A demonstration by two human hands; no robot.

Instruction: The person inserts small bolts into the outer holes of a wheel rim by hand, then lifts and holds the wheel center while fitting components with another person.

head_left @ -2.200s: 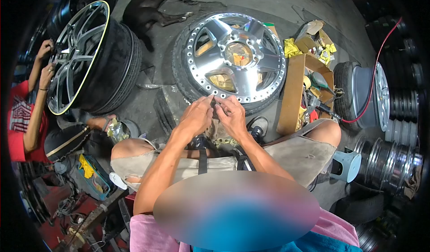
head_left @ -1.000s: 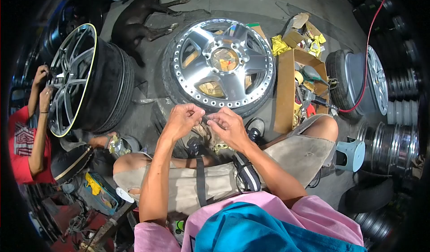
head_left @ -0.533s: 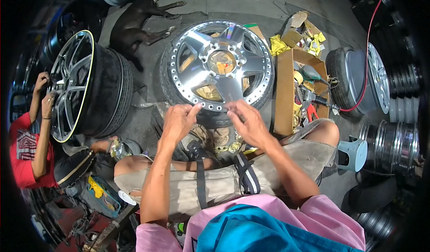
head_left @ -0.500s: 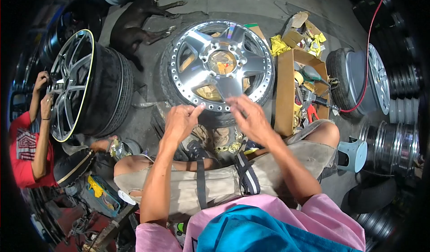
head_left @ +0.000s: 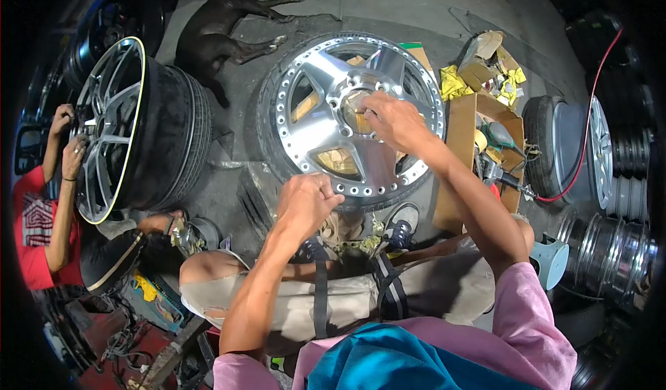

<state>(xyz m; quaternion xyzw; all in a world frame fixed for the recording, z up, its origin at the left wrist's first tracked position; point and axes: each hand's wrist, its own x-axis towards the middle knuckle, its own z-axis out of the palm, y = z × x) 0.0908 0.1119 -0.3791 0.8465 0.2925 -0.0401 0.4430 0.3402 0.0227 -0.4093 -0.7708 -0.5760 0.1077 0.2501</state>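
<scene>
A polished silver alloy wheel (head_left: pixel 309 134) lies face up on a black tyre in front of my crossed legs. Small holes run all round its rim. My left hand (head_left: pixel 305 202) is closed at the near left edge of the wheel, thumb toward the rim. Over the centre bore is my right hand (head_left: pixel 397 121), its fingers pinched together and pointing down at the hub. Whatever those fingertips hold, if anything, is too small to make out. Brown paper or card shows through the gaps between the spokes.
An open cardboard box (head_left: pixel 458 154) of tools stands right of the wheel, with yellow crumpled sheets (head_left: pixel 456 82) behind. A dark dog (head_left: pixel 218 32) lies at the back left. Someone in a red shirt (head_left: pixel 43 227) handles an upright wheel (head_left: pixel 114 140). A red hose (head_left: pixel 588 130) hangs at right.
My right hand has moved from the near rim up to the wheel's centre. My left hand has shifted slightly right and closed more. The view has tilted a little.
</scene>
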